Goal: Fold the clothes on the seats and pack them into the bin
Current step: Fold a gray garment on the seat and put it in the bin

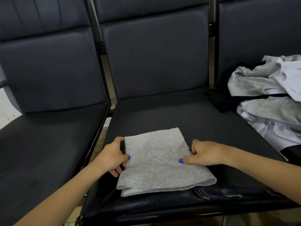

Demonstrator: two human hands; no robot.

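Observation:
A light grey garment (161, 162), folded into a compact rectangle, lies flat on the front half of the middle seat (187, 115). My left hand (112, 156) pinches its left edge, thumb on top and fingers tucked under the cloth. My right hand (203, 152) grips the right edge the same way. A heap of unfolded clothes (268, 95), grey, white and black, covers the right seat. The bin is not in view.
The left seat (45, 144) is a dark padded cushion with a gap and tiled floor between it and the middle one. Tall dark backrests (156, 54) close off the far side. A black garment (223, 100) spills from the heap onto the middle seat's right edge.

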